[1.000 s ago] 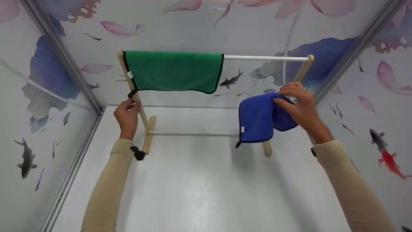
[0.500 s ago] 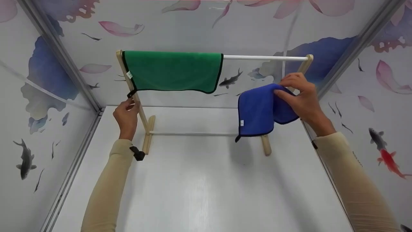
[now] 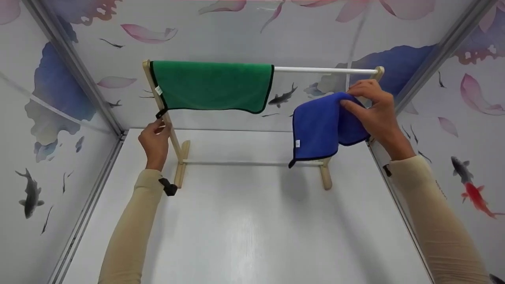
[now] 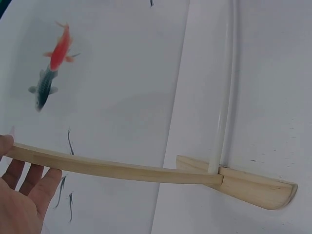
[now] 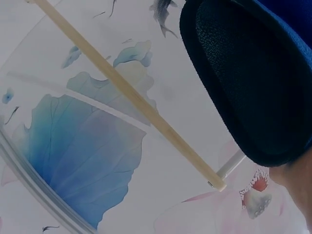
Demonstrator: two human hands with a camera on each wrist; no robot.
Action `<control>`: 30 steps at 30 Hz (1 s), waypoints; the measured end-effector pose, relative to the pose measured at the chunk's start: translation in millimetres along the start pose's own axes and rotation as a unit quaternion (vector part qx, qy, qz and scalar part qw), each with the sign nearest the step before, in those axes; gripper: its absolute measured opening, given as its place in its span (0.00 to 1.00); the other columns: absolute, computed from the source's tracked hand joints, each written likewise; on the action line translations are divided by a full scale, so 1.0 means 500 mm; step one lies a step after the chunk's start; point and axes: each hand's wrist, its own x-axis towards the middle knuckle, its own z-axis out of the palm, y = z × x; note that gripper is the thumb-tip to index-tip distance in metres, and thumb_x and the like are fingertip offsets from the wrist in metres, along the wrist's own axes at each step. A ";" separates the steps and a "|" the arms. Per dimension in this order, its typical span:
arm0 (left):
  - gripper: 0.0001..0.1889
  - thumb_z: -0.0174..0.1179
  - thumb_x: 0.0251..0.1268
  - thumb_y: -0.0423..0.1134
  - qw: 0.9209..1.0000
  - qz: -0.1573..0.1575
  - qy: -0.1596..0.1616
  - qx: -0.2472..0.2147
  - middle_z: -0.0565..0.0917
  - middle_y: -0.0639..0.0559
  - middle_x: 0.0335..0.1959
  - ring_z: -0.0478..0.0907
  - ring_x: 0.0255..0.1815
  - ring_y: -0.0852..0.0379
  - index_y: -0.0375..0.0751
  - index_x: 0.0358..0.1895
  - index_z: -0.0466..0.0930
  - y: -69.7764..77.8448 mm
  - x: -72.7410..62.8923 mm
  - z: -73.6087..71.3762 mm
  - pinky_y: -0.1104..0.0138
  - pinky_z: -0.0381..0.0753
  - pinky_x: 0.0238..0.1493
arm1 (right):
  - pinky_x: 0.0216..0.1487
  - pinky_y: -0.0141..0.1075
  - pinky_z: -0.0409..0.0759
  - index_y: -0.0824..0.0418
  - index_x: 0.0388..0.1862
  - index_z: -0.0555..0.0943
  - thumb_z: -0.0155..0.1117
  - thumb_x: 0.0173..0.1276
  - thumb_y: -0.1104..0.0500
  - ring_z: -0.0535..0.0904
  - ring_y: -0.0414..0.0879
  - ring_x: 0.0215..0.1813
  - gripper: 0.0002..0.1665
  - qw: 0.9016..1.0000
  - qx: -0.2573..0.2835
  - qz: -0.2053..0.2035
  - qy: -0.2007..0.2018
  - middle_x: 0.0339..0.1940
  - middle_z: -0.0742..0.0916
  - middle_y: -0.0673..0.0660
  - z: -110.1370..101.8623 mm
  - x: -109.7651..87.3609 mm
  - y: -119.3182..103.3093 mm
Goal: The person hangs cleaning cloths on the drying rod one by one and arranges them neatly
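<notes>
My left hand (image 3: 155, 142) holds the left wooden post (image 4: 112, 168) of a towel rack; the left wrist view shows the thumb above it and fingers below. A green towel (image 3: 213, 86) with black edging is draped over the left part of the rack's white top bar (image 3: 323, 70). At the right, my right hand (image 3: 379, 112) pinches a blue towel (image 3: 315, 128) by its upper edge. This towel hangs folded below the bare part of the bar, its black loop at the lower left. In the right wrist view its dark underside fills the upper right.
The rack stands on a white table (image 3: 236, 228), its wooden feet (image 3: 326, 177) joined by a low white rod (image 3: 236, 162). Wall panels printed with fish and petals enclose the back and sides, with a metal frame (image 3: 446, 51) at the corners.
The right hand has raised the blue towel toward the top bar and shifted slightly right. The left hand stays on the post, and the green towel hangs as before.
</notes>
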 end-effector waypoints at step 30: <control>0.18 0.66 0.81 0.35 1.000 -0.005 0.002 0.005 0.89 0.38 0.56 0.84 0.54 0.52 0.34 0.68 0.86 0.003 -0.002 -0.002 0.67 0.89 0.54 | 0.59 0.33 0.79 0.75 0.49 0.91 0.73 0.73 0.72 0.81 0.50 0.54 0.09 0.995 0.068 0.017 0.067 0.45 0.93 0.62 -0.035 0.087 -0.018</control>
